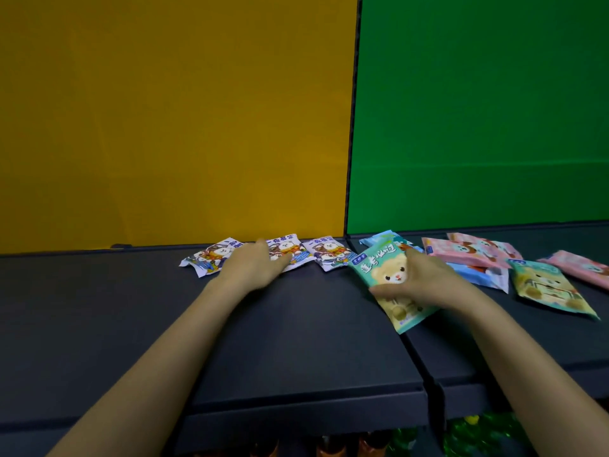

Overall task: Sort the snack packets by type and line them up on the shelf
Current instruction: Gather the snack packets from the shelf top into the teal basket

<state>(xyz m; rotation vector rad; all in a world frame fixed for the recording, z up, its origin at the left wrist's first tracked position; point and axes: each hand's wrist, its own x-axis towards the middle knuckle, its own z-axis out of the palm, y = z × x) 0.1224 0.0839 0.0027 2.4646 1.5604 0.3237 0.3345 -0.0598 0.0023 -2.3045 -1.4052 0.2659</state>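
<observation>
Teal packet (382, 265) in right hand (428, 282), seemingly mid-air

Your two forearms are bare along all that shows, slim and smooth, narrowing at the wrists. Your left grip (255, 264), over the dark matte shelf (296, 324), is bare as well, its fingers smeared by blur. Your right grip (425, 278), over that same shelf's right part, is bare too, thumb and knuckles plain, nails too blurred to tell.
</observation>
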